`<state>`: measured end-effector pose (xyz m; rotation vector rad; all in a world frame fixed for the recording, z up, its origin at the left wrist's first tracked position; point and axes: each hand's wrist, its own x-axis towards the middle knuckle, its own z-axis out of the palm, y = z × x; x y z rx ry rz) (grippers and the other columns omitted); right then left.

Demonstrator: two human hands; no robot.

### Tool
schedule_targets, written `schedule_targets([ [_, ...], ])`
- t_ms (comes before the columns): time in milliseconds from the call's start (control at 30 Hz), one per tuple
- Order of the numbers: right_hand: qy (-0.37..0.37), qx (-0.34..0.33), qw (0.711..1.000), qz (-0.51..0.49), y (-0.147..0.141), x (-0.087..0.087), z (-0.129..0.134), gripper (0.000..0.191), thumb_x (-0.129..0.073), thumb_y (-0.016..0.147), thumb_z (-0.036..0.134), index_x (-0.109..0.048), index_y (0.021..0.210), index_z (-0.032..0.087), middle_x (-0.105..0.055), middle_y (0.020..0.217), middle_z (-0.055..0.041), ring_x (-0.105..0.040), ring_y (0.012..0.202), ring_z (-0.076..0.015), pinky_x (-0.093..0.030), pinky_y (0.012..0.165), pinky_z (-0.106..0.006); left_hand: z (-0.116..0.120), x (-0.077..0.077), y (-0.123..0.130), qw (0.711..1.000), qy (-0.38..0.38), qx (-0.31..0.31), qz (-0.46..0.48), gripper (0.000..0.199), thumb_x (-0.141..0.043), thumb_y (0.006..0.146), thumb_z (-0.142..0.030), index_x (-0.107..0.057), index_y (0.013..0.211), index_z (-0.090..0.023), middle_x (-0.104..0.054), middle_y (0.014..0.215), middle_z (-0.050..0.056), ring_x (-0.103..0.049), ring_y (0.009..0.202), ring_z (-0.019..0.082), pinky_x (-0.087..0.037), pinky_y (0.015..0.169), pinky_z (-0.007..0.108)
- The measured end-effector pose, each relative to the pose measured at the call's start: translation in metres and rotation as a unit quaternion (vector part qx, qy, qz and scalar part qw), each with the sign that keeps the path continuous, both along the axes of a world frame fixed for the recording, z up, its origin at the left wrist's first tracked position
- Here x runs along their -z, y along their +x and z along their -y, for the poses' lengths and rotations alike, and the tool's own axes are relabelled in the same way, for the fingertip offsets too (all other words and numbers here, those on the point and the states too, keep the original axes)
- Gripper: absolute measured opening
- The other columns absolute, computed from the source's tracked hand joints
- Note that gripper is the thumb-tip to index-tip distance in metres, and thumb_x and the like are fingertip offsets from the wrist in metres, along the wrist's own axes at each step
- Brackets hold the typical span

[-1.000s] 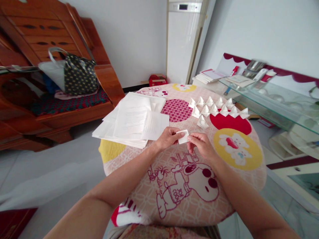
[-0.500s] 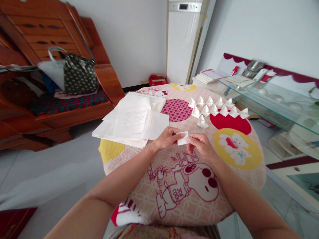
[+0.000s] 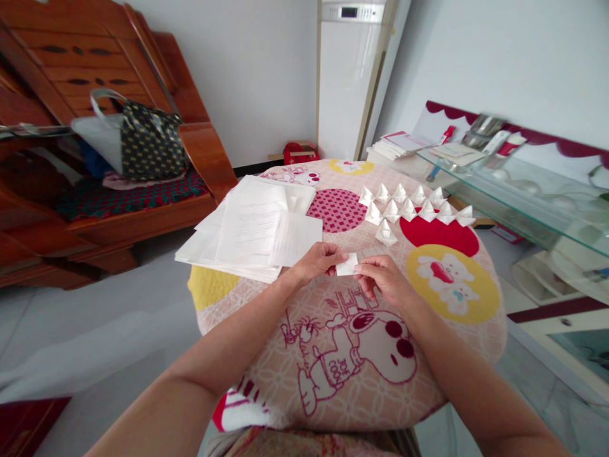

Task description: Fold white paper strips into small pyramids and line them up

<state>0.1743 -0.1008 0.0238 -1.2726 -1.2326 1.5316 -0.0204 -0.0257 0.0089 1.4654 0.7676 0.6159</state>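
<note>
A small folded piece of white paper [image 3: 347, 264] is held between my two hands above the table. My left hand [image 3: 320, 261] pinches its left side, thumb on top. At its lower right edge, my right hand [image 3: 384, 277] grips it between thumb and fingers. Just beyond my hands stands a folded paper boat [image 3: 386, 233], and farther back several more paper boats [image 3: 408, 210] sit in rows. To the left of my left hand lies a stack of paper sheets [image 3: 252, 222], some with printed text.
The round table has a patterned cloth [image 3: 371, 400] with cartoon figures. A glass shelf [image 3: 533, 197] with cups and papers stands on the right. At left is a wooden bench [image 3: 200, 146] holding a patterned bag [image 3: 151, 143]. A white upright unit [image 3: 346, 82] stands behind.
The folded paper has shifted slightly left and turned a little in my fingers. My right hand's lower fingers have moved slightly. The boats and sheets stay put.
</note>
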Motion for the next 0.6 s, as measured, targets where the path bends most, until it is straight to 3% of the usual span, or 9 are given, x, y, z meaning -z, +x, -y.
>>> schedule_targets([
  [133, -0.067, -0.076, 0.994, 0.052, 0.008, -0.005, 0.001, 0.033, -0.071, 0.074, 0.048, -0.068, 0.066, 0.016, -0.061, 0.044, -0.0006, -0.051, 0.032, -0.0119, -0.036, 0.030, -0.021, -0.002, 0.004, -0.001, 0.999, 0.005, 0.006, -0.050, 0.037, -0.070, 0.085, -0.046, -0.058, 0.068, -0.015, -0.052, 0.052, -0.004, -0.044, 0.045, 0.006, -0.032, 0.046, 0.018],
  [233, 0.011, -0.030, 0.991, 0.134, 0.016, -0.008, -0.001, 0.034, -0.073, 0.076, 0.046, -0.064, 0.059, 0.018, -0.061, 0.045, -0.0006, -0.052, 0.035, -0.0103, -0.037, 0.034, -0.018, -0.002, 0.004, 0.000, 0.989, 0.064, 0.063, -0.120, 0.033, -0.067, 0.087, -0.041, -0.062, 0.069, -0.014, -0.053, 0.051, -0.004, -0.044, 0.045, 0.007, -0.030, 0.047, 0.019],
  [333, 0.106, 0.042, 0.979, 0.168, 0.023, -0.006, -0.004, 0.030, -0.074, 0.076, 0.040, -0.063, 0.058, 0.019, -0.063, 0.050, 0.0000, -0.055, 0.041, -0.0106, -0.039, 0.038, -0.019, 0.000, 0.002, 0.004, 0.968, 0.176, 0.085, -0.157, 0.028, -0.068, 0.086, -0.035, -0.064, 0.067, -0.014, -0.054, 0.053, -0.004, -0.044, 0.050, 0.007, -0.030, 0.051, 0.020],
  [467, 0.158, -0.012, 0.967, 0.197, 0.026, 0.002, -0.007, 0.017, -0.070, 0.077, 0.032, -0.070, 0.066, 0.019, -0.063, 0.052, 0.0013, -0.053, 0.043, -0.0115, -0.038, 0.042, -0.022, 0.000, 0.001, 0.015, 0.939, 0.287, 0.070, -0.175, 0.020, -0.068, 0.087, -0.025, -0.066, 0.070, -0.014, -0.059, 0.060, -0.003, -0.049, 0.058, 0.009, -0.034, 0.059, 0.021],
  [600, 0.250, -0.031, 0.931, 0.265, 0.025, 0.006, -0.008, 0.014, -0.066, 0.078, 0.024, -0.073, 0.067, 0.020, -0.066, 0.057, 0.0007, -0.056, 0.055, -0.0142, -0.040, 0.054, -0.026, -0.003, 0.004, 0.020, 0.914, 0.357, 0.071, -0.180, 0.015, -0.063, 0.093, -0.019, -0.070, 0.080, -0.014, -0.067, 0.074, 0.001, -0.057, 0.070, 0.012, -0.040, 0.067, 0.023],
])
